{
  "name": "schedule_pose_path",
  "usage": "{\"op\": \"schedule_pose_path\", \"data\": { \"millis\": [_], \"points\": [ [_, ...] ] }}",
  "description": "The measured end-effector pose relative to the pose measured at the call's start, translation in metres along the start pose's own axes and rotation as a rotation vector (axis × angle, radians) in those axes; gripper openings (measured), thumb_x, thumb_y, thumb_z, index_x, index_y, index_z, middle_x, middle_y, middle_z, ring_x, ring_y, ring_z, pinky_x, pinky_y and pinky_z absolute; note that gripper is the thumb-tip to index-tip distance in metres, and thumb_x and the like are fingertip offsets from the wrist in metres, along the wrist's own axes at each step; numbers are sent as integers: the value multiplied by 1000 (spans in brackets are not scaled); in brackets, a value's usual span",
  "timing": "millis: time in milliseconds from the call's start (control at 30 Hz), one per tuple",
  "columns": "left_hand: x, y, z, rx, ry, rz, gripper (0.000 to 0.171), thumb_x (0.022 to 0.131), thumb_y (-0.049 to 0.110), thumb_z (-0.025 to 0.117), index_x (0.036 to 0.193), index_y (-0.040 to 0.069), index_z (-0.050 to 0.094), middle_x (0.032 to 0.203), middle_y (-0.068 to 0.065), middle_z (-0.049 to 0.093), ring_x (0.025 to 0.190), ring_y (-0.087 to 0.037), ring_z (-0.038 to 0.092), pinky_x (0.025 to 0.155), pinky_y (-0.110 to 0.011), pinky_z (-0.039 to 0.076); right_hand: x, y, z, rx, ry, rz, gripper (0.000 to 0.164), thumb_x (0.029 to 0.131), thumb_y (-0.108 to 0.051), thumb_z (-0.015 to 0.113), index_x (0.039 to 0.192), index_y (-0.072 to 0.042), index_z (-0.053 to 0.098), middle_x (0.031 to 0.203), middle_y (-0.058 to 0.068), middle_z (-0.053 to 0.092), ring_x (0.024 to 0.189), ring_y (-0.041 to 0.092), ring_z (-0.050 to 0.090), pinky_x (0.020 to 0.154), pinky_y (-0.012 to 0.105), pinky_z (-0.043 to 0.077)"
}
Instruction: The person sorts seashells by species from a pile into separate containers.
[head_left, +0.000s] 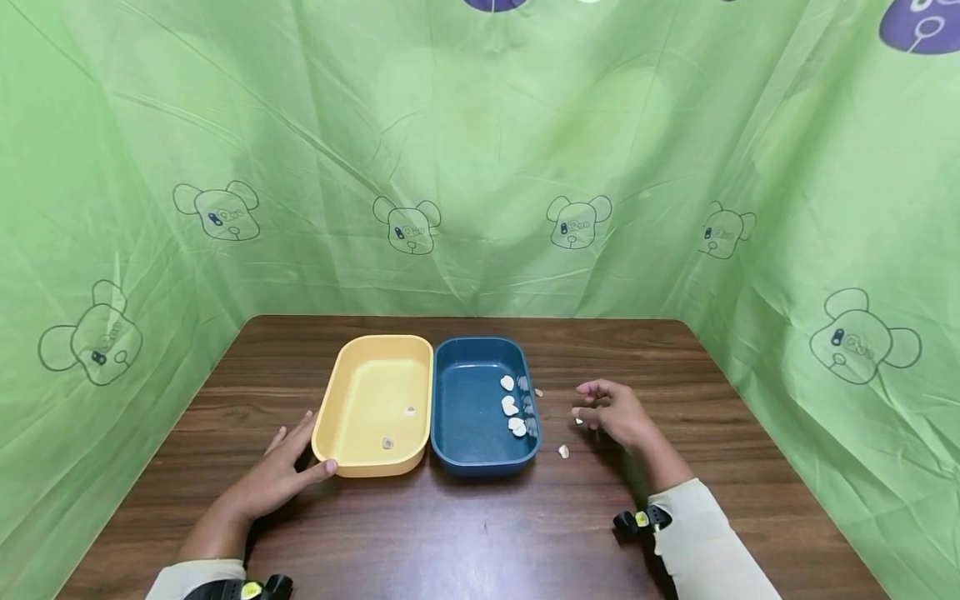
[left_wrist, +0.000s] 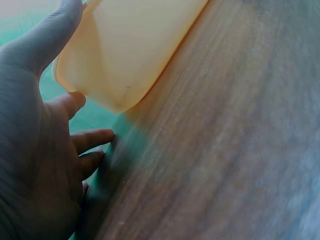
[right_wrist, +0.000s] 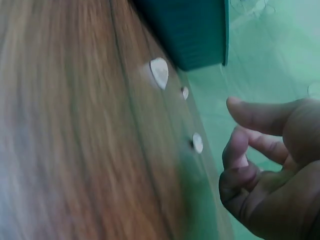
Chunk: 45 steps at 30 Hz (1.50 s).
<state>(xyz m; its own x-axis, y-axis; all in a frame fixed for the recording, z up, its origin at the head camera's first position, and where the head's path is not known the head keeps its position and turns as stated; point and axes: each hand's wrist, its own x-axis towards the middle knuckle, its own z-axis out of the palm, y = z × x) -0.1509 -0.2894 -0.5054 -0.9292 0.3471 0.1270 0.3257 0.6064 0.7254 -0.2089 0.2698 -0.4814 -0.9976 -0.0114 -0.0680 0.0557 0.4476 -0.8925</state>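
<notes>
My left hand (head_left: 281,479) rests against the near left corner of a yellow tray (head_left: 372,468). In the left wrist view its thumb (left_wrist: 55,32) lies along the rim, while the other fingers stretch out below. Over the wood to the right of a blue tray (head_left: 480,467), my right hand (head_left: 615,414) hovers with loosely bent fingers and nothing visible between them. A small white shell (head_left: 578,421) lies just under its fingertips. Two more pale shells are near the blue tray: one shell (head_left: 564,451) closer to me, a smaller shell (head_left: 538,392) by the tray's right wall.
Several white shells (head_left: 510,406) lie inside the blue tray along its right side. The yellow tray holds one whitish shell (head_left: 409,411) and one greyish shell (head_left: 387,442). Both trays stand side by side on a brown wooden table (head_left: 487,542). A green printed curtain (head_left: 480,275) surrounds the table.
</notes>
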Motion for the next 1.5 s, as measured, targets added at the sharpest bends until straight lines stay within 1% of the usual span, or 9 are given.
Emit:
{"op": "schedule_pose_path", "data": {
  "millis": [167,333,400,567,667,767,933,1067,1500],
  "points": [
    [0,1,0,-6,-4,-6,92,100,34,74,176,16,24,176,-36,22,160,-70,13,126,-84,-3,4,11,-5,12,-48,12,42,91,-5,86,126,8,68,116,23,69,71,16,62,60,29,55],
    [1,2,0,-10,-8,-13,92,101,35,73,176,18,23,177,-35,21,161,-69,13,127,-84,-4,7,22,-12,-5,-93,-58,40,90,-6,87,124,8,70,119,26,72,67,12,60,62,26,56],
    [1,2,0,-8,-8,-12,92,101,35,74,176,17,24,177,-35,22,160,-69,13,127,-84,-3,8,26,-14,-1,-109,-76,41,90,-6,87,124,8,70,110,24,73,66,10,59,61,25,55],
    [0,0,0,-10,-4,-6,92,100,34,74,175,15,25,176,-36,23,160,-69,15,127,-83,-2,10,35,-17,11,-143,-72,43,92,-8,87,128,8,70,83,8,68,65,7,58,57,23,49],
    [1,1,0,-11,-5,-4,92,100,34,74,175,16,25,176,-36,23,160,-69,15,127,-84,-2,11,38,-17,18,-146,-79,43,91,-7,87,128,8,71,78,5,64,63,7,55,56,22,48],
    [1,1,0,-18,-7,-10,92,100,34,74,175,16,25,177,-35,23,160,-69,14,127,-83,-3,11,41,-18,11,-147,-103,42,89,-5,88,127,8,73,81,11,65,63,7,54,56,21,47],
    [1,1,0,-10,-4,-8,91,100,34,74,175,15,26,176,-36,23,160,-70,14,126,-85,-2,12,44,-17,-21,-160,-150,40,88,-2,88,125,7,75,107,25,69,67,5,55,60,19,48],
    [1,0,0,-3,3,-4,91,100,34,74,175,15,26,176,-36,24,160,-70,14,126,-85,-2,12,45,-17,-35,-172,-163,39,88,-2,87,124,7,75,118,29,68,70,5,56,62,19,49],
    [1,-1,0,-4,4,-2,92,100,34,74,175,13,26,176,-36,24,160,-70,14,126,-84,-2,11,45,-13,-105,-142,-278,21,90,-2,86,109,4,81,109,24,72,73,9,56,63,20,48]
  ]
}}
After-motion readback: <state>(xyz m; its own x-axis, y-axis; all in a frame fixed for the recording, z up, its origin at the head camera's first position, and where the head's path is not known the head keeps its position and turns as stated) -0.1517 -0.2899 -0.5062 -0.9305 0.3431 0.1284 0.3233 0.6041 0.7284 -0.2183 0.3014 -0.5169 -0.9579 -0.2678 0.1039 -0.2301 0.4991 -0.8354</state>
